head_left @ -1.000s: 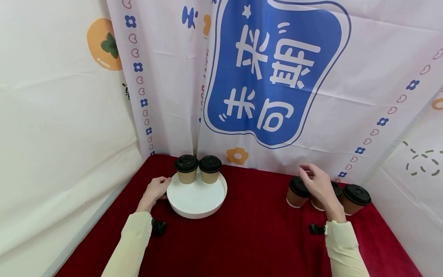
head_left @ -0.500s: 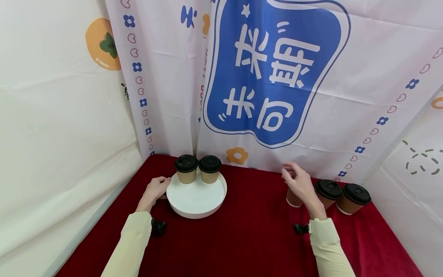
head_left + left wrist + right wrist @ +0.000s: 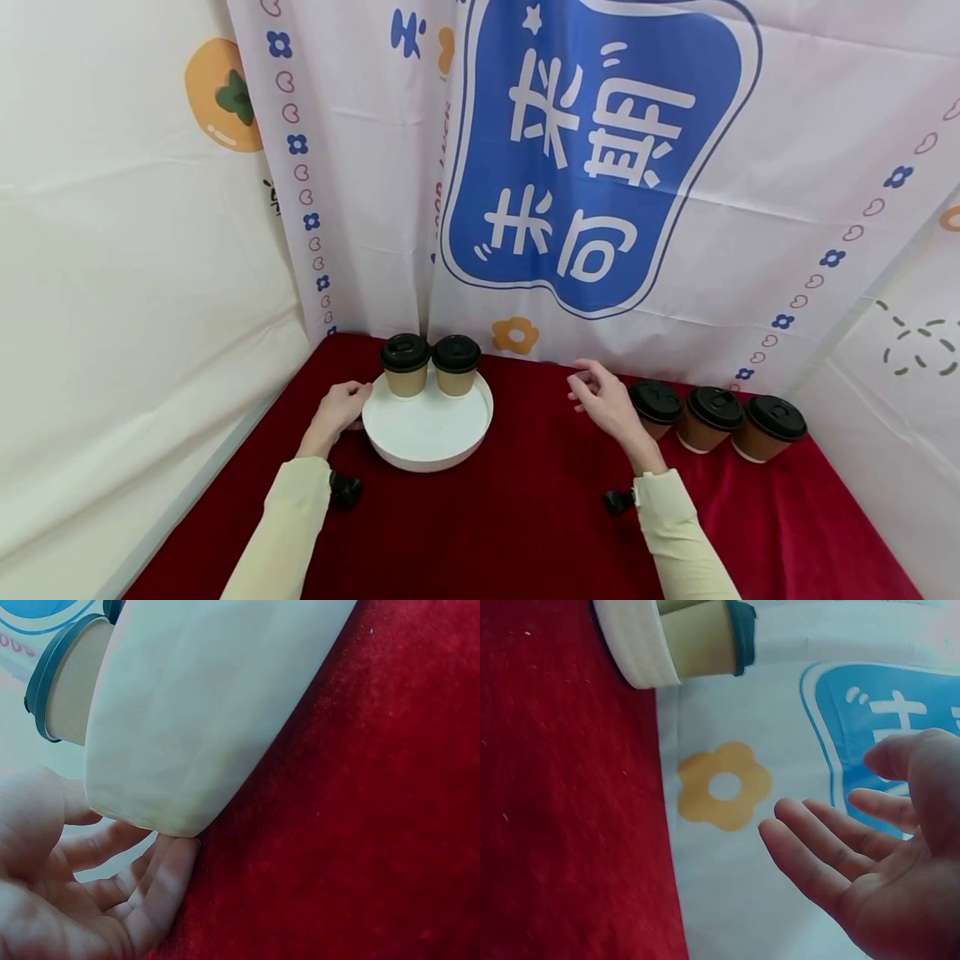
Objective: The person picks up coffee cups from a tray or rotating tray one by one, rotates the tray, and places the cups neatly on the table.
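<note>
A round white tray with a faceted side wall lies on the red cloth at the left. Two paper coffee cups with black lids, a left one and a right one, stand upright at its back. My left hand holds the tray's left rim; in the left wrist view its curled fingers meet the lower edge, with the thumb by the upper rim. My right hand hovers over the cloth, palm toward the tray, fingers loosely bent and holding nothing.
Three more lidded brown cups stand in a row at the right: a near-hand one, partly behind my right hand, a middle one and an outer one. A printed white curtain closes the back, and white fabric walls flank the table.
My right hand has moved left, away from above the row of cups, and holds nothing throughout. The left hand, the tray and the cups have stayed in place.
</note>
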Demonstrator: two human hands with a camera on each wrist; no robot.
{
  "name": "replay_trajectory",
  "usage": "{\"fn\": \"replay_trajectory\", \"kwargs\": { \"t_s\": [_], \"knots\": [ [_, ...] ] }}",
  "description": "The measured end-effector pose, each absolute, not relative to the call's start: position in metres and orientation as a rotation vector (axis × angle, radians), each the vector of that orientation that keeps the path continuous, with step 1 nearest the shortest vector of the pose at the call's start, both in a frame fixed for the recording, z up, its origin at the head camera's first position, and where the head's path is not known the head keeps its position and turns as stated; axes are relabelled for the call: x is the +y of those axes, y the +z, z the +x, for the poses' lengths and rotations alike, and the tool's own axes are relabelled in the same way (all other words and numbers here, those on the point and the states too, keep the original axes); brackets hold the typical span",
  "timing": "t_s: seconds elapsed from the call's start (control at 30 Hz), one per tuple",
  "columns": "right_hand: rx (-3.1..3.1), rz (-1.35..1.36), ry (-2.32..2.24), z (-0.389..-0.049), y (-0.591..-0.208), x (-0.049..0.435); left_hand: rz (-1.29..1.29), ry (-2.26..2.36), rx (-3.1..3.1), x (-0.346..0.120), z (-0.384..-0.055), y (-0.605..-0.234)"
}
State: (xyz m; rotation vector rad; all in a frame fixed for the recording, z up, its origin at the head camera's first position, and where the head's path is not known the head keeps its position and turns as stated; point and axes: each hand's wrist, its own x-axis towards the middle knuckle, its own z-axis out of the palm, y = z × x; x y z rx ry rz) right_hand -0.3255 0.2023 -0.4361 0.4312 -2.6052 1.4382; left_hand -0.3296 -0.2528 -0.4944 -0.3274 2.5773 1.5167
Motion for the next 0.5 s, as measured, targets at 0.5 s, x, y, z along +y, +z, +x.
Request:
{"fn": "replay_trajectory", "kwargs": {
  "t_s": [0.5],
  "knots": [
    [-2.696,0.441,1.8,-0.333,-0.462,0.163,-0.326,1.514,2.575,-0.253,-0.329,-0.494]
  ]
}}
